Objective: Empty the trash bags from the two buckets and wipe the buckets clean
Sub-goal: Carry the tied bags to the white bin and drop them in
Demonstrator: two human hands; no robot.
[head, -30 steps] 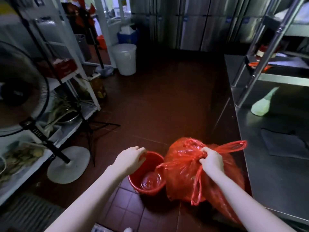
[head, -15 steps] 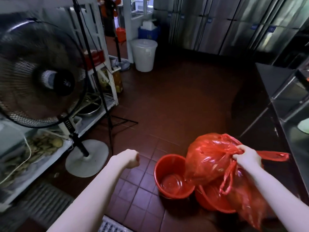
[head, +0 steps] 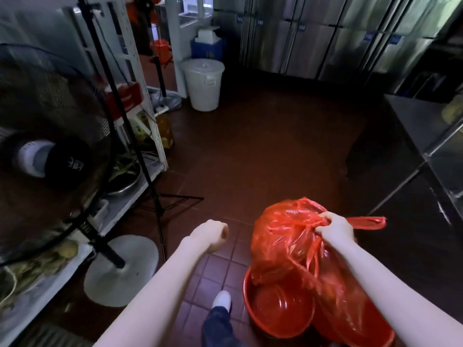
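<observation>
Red plastic trash bag (head: pixel 288 241): thin, slippery, sagging full over red bucket (head: pixel 275 314); right hand (head: pixel 334 227) clenches gathered neck, best hold; left hand (head: pixel 213 234) at nine o'clock, fingers curled, empty

Full red trash bag (head: pixel 288 236), glossy and crumpled, lifted by its gathered neck, one loop handle sticking out to the right. Below it on the brown tiled floor (head: pixel 250 151), an empty red bucket (head: pixel 280 309), upright. Just right of that, a second red bucket (head: pixel 375 334), mostly hidden behind the hanging bag
</observation>
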